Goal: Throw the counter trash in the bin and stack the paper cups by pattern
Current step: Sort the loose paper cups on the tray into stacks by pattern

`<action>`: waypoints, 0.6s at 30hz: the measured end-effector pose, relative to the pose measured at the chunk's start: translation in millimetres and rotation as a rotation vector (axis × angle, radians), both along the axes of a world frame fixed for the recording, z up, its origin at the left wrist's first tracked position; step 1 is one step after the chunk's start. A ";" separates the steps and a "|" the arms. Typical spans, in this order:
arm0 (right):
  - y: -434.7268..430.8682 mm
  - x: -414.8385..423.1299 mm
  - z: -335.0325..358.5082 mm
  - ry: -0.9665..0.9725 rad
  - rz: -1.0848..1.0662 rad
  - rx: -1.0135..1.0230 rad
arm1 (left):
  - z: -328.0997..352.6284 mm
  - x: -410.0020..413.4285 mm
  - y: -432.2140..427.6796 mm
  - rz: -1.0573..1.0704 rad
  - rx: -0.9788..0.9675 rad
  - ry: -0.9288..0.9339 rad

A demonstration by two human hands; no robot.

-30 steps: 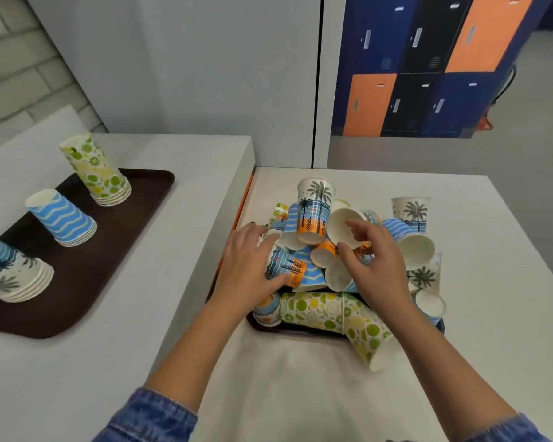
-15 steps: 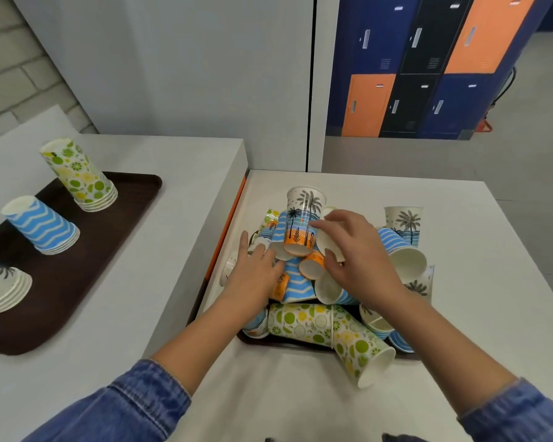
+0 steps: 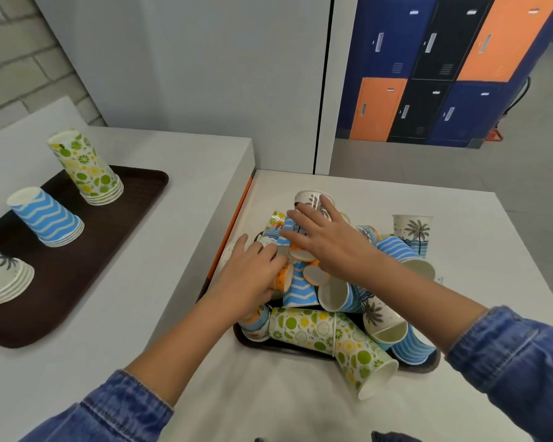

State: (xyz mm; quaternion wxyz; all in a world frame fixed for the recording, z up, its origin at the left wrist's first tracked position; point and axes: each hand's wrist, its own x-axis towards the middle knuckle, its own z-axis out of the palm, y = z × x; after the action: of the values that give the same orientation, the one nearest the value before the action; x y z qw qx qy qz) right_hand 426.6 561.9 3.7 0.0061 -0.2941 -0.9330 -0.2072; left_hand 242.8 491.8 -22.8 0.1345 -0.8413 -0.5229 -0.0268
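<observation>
A heap of patterned paper cups lies on a dark tray (image 3: 304, 349) on the right table. My left hand (image 3: 253, 277) is dug into the heap's left side, its fingers curled around an orange-patterned cup (image 3: 284, 280) lying on its side. My right hand (image 3: 328, 245) is spread over the top of the heap, fingertips touching a tall upside-down palm-tree cup (image 3: 313, 199). Nested citrus cups (image 3: 326, 334) lie along the tray's front. On the left brown tray (image 3: 103, 250) stand a citrus stack (image 3: 87, 169), a blue-wave stack (image 3: 45, 218) and a palm stack (image 3: 0, 279).
A lone palm-tree cup (image 3: 413, 229) stands upside down at the heap's far right. An orange strip (image 3: 233, 232) runs along the gap between the two white tables. A grey wall stands behind, with blue, black and orange lockers (image 3: 428, 74) across the floor.
My right hand has slid left and farther back across the heap onto the tall palm-tree cup. My left hand has pushed deeper into the heap and curled around the orange cup.
</observation>
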 end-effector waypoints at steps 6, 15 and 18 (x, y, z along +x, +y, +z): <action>4.7 -5.3 -3.6 -0.026 0.032 0.026 | 24.6 -19.9 -17.4 0.059 0.007 -0.435; 9.5 -6.4 -2.3 -0.046 0.069 0.073 | 12.9 -43.3 -59.2 0.335 -0.036 -1.295; 9.1 -8.2 2.1 0.036 0.106 0.063 | -8.1 -40.3 -67.7 0.386 -0.056 -1.354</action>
State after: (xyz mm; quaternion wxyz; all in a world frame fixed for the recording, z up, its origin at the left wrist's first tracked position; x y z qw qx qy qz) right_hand 418.4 571.0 5.7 0.0431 -0.2477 -0.9401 -0.2303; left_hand 202.5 424.1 -30.9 -0.2397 -0.5350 -0.6321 -0.5067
